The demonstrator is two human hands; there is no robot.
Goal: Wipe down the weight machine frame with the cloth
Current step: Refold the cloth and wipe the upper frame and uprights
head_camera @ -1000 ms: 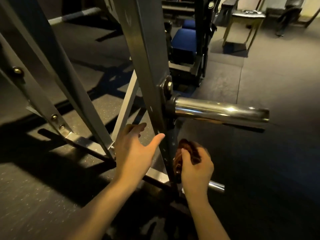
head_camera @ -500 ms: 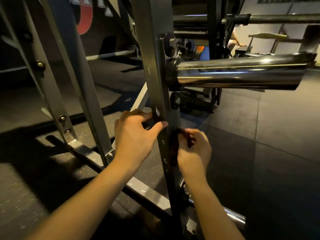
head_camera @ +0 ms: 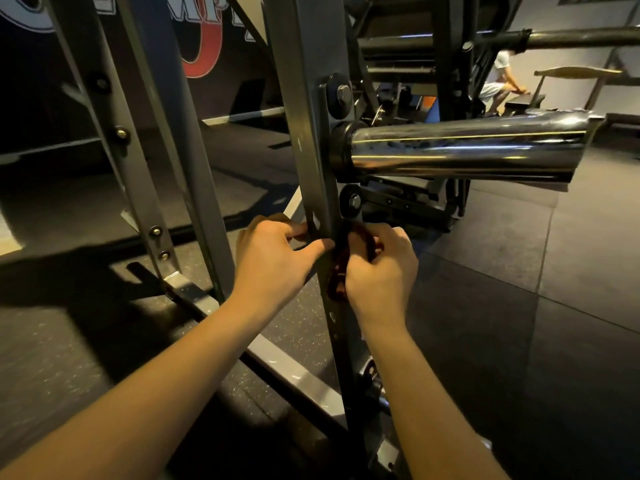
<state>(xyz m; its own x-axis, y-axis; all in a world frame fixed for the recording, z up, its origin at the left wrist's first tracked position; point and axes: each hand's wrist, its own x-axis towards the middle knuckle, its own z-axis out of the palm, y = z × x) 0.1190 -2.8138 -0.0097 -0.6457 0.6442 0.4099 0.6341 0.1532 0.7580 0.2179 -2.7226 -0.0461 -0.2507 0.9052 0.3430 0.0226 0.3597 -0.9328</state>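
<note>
Head view: the left hand (head_camera: 273,261) curls round the grey post (head_camera: 311,133), thumb across its front, steadying it. The right hand (head_camera: 381,271) has its grip closed on the dark red cloth (head_camera: 337,275), bunched against the post's right edge just below the bolt (head_camera: 354,201) under the chrome peg (head_camera: 460,150). It would be best to flatten the cloth, press firmly, and stroke along the post, working round the bolt.
</note>
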